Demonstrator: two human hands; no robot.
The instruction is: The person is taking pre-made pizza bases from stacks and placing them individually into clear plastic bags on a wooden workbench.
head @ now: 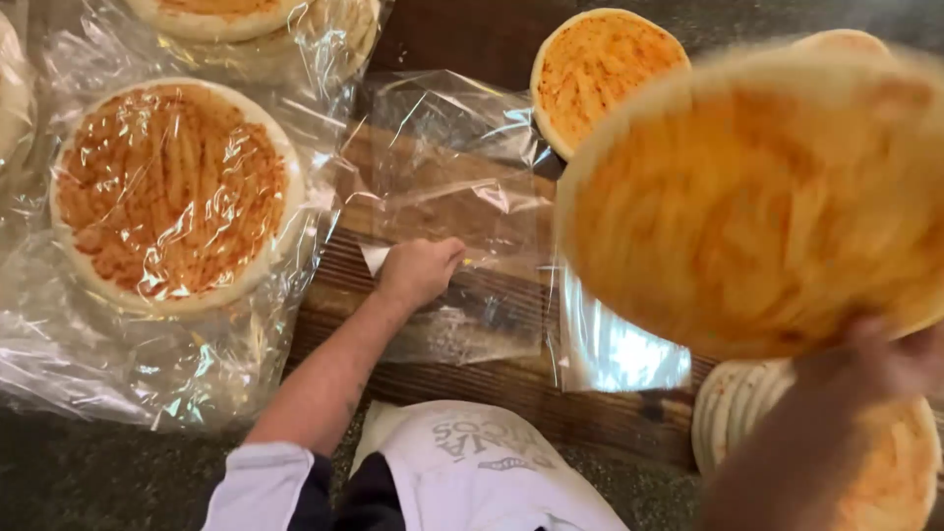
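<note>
The sauced pizza base (757, 197) in the right hand (885, 359) was the big worry: held up in the air right of the empty clear bag (457, 206), tilted and blurred, pinched at its near edge only. It looked like it could fold or slip and land sauce-down on the counter (511, 393). Fingers were too blurry to tell exactly how they gripped. The left hand (418, 270) pressed down on the bag, fingers curled; if it let go, the mouth might crumple. The stack of bases (747, 413) below the bag's right was partly cut off.

Left hand (418, 270) flat, right hand (885, 359) raised
</note>
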